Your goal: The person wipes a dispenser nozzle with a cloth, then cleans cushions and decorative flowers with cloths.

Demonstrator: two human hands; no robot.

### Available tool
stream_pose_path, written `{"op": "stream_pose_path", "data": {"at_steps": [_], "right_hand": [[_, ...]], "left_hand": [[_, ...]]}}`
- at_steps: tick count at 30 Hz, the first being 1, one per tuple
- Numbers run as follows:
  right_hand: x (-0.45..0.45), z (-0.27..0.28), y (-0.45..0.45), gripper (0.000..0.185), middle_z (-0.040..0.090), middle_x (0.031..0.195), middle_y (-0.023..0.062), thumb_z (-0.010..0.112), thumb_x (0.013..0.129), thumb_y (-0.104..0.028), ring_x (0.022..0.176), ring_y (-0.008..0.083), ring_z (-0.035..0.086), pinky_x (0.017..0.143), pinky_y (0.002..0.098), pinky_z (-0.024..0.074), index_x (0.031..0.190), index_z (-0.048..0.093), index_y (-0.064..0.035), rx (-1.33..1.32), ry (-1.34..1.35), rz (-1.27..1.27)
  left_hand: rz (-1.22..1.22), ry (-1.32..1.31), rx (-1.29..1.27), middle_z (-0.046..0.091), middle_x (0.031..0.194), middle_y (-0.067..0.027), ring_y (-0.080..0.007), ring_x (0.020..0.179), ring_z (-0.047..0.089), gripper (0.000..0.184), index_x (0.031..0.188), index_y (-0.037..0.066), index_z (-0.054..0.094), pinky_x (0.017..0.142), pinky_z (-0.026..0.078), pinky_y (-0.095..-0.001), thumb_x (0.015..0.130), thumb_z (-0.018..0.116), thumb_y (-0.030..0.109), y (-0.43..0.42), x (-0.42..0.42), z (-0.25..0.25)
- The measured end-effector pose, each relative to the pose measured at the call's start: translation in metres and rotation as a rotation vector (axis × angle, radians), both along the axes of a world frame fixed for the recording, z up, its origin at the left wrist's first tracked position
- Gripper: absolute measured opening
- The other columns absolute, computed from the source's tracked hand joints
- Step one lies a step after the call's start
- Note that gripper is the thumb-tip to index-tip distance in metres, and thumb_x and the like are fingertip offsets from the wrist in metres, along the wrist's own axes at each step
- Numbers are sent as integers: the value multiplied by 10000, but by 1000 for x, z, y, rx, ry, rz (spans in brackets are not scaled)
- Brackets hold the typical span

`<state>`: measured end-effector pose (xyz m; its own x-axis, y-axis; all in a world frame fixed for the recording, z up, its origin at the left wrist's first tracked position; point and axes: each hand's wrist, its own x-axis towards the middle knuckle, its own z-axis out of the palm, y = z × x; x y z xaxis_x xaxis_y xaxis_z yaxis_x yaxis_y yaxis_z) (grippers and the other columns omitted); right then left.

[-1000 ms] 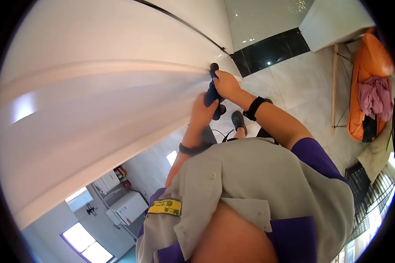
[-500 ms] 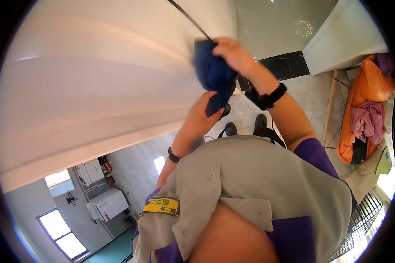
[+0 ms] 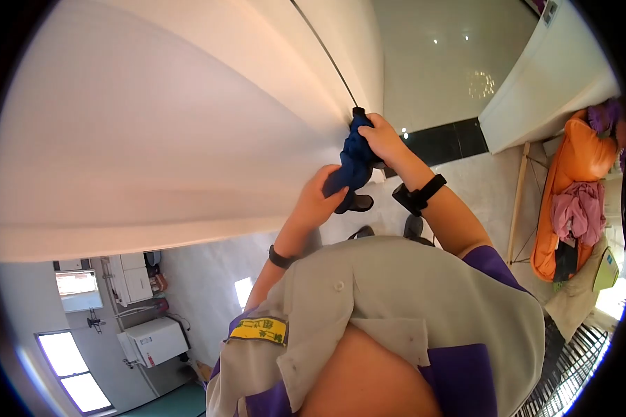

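A dark blue cloth point(image 3: 357, 156) is bunched between my two hands beside a large white panel point(image 3: 188, 139). My left hand point(image 3: 318, 198) is wrapped round the cloth's lower end. Higher up, my right hand point(image 3: 381, 137) grips its upper part, close to a dark end piece at the top. A thin dark line point(image 3: 327, 54) runs along the white surface down to that top end. Black bands circle both wrists.
At the right, an orange basket-like holder point(image 3: 546, 244) carries a pink cloth point(image 3: 579, 212) beside a wooden leg. A white door point(image 3: 535, 90) stands at the upper right. Dark shoes point(image 3: 413, 226) show below on the grey tiled floor point(image 3: 459, 187). White boxes point(image 3: 158, 342) are at the lower left.
The blue cloth, spread and raised half a second ago, is now narrower, twisted and lower. My right hand has moved down with it. The view has turned, shifting the floor and room.
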<state>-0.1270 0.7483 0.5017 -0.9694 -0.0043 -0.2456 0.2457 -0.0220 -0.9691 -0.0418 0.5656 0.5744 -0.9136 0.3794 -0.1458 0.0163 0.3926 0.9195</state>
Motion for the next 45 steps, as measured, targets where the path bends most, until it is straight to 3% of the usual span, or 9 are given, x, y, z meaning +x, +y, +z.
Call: {"op": "stream_pose_path", "data": {"at_steps": [18, 21, 24, 26, 28, 32, 38, 41, 45], "right_hand": [[9, 201, 3, 364, 620, 1006, 216, 539, 813, -151, 925, 317, 611, 811, 358, 468, 1124, 509, 36, 629, 670, -285], [26, 216, 12, 201, 621, 909, 56, 540, 878, -82, 782, 89, 577, 698, 236, 483, 1058, 535, 6, -254, 639, -64], [43, 176, 33, 184, 619, 898, 41, 518, 898, -89, 770, 99, 581, 687, 233, 482, 1061, 540, -6, -520, 500, -77], [53, 124, 55, 199, 597, 879, 26, 554, 901, -186, 793, 101, 555, 732, 243, 461, 1011, 558, -21, 450, 282, -257], [80, 70, 65, 221, 591, 880, 22, 563, 894, -213, 810, 108, 543, 742, 250, 448, 990, 570, -15, 630, 270, -420], [142, 57, 82, 294, 596, 956, 62, 533, 904, -212, 860, 130, 560, 763, 268, 463, 1107, 540, -1, -443, 35, -629], [193, -21, 144, 332, 597, 938, 42, 519, 914, -207, 820, 116, 581, 735, 275, 494, 1173, 483, -3, -125, -267, -580], [218, -14, 161, 345, 585, 1053, 81, 519, 903, -133, 928, 164, 579, 817, 308, 478, 1209, 457, 15, -805, -98, -506], [230, -42, 203, 413, 561, 1102, 117, 552, 865, -99, 947, 232, 577, 812, 359, 492, 1247, 429, -2, -635, -207, -562]], "left_hand": [[-23, 320, 217, 591, 983, -65, -131, 866, 563, 361, 1148, 46, 513, 774, 464, -259, 806, 629, 33, -23, -14, 82], [-66, 384, 275, 575, 984, -51, -115, 871, 553, 361, 1152, 37, 506, 761, 465, -246, 810, 618, 12, -23, -18, 81], [-150, 312, 355, 560, 1011, -48, -114, 905, 542, 352, 1144, 22, 506, 768, 460, -241, 810, 614, 0, -21, -16, 72], [-171, 184, 389, 560, 1020, -47, -119, 917, 539, 346, 1138, 20, 507, 784, 455, -241, 811, 618, 12, -17, -16, 60], [-199, 164, 333, 563, 1019, -49, -118, 911, 542, 347, 1142, 17, 504, 785, 455, -240, 815, 621, 24, -11, -22, 33], [-126, -169, 500, 566, 1024, -63, -120, 902, 547, 365, 1166, -1, 484, 785, 461, -240, 838, 627, 69, 21, -20, 1], [-151, -463, 505, 557, 1108, -111, -197, 991, 556, 418, 1216, -5, 453, 839, 469, -292, 848, 615, 110, 68, -26, -22], [-201, -518, 527, 549, 1130, -125, -216, 1022, 546, 413, 1219, -9, 455, 869, 460, -315, 842, 597, 86, 102, -30, -25], [-235, -533, 501, 573, 1077, -109, -185, 965, 564, 374, 1203, -8, 463, 836, 460, -287, 863, 572, 103, 159, -26, -27]]}}
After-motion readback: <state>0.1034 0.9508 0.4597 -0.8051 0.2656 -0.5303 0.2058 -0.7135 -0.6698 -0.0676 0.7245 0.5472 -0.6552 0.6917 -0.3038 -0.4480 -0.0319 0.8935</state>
